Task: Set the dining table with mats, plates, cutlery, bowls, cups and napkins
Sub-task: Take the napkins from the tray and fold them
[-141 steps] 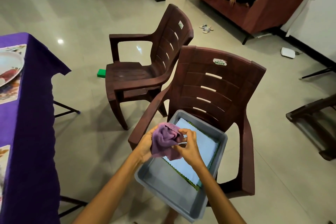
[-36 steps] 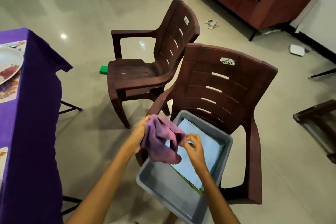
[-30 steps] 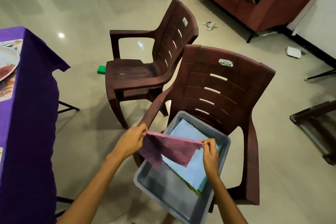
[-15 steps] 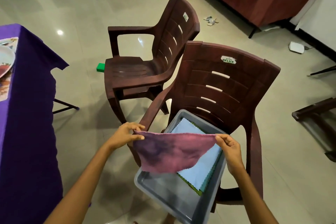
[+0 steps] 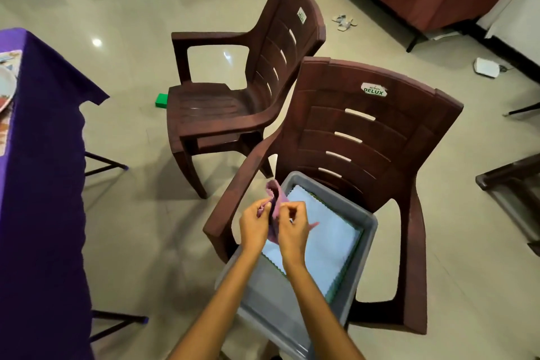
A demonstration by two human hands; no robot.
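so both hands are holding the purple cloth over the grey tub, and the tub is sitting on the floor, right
Not quite. The head view shows the grey tub sitting on the seat of the near chair, not on the floor. The rest holds: the left hand and right hand both hold the purple cloth over it.

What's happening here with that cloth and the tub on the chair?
A person is handling a small purple napkin, pinching it between the left hand and right hand above a grey tub. The tub sits on a brown plastic chair and holds a light blue cloth. The purple-covered table is off to the left.
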